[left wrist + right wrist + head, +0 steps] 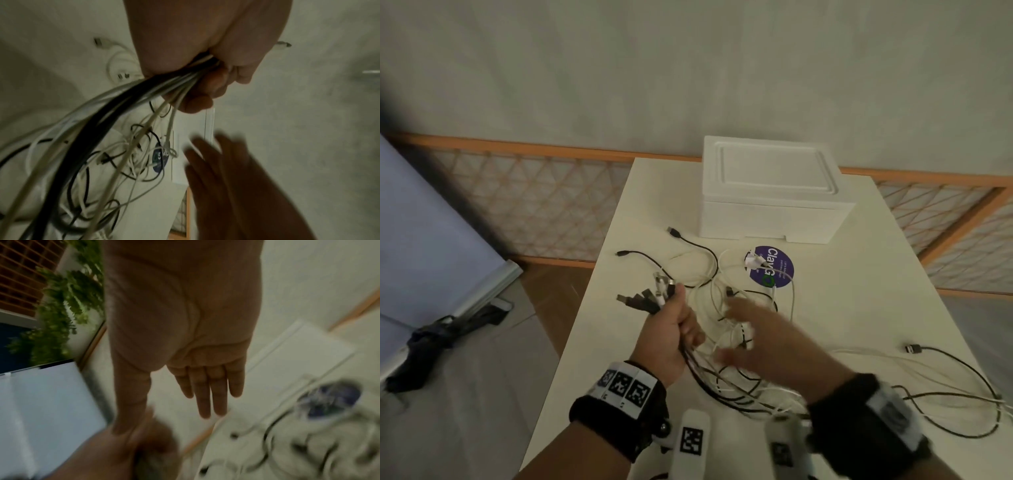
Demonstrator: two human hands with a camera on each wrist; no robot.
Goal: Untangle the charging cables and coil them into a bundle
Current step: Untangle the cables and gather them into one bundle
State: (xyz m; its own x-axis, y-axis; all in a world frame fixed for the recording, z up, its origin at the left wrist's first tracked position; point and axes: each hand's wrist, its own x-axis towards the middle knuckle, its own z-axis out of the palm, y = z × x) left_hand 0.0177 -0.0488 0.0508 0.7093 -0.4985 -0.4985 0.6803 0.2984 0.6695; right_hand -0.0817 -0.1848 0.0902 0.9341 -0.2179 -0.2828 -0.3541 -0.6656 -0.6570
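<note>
Black and white charging cables (726, 301) lie tangled on the white table (859, 294). My left hand (674, 329) grips a bunch of cable ends, their plugs (647, 298) fanning out above the fist. In the left wrist view the cable bundle (144, 87) runs out from under the curled fingers (207, 91). My right hand (753, 332) hovers, blurred, over the tangle with straight fingers (207, 394) and holds nothing. Loose black cable loops (962, 394) trail to the right.
A white foam box (770, 192) stands at the back of the table. A round purple sticker (774, 267) lies in front of it under some cable. The table's left edge (571, 329) is close to my left hand; floor lies beyond.
</note>
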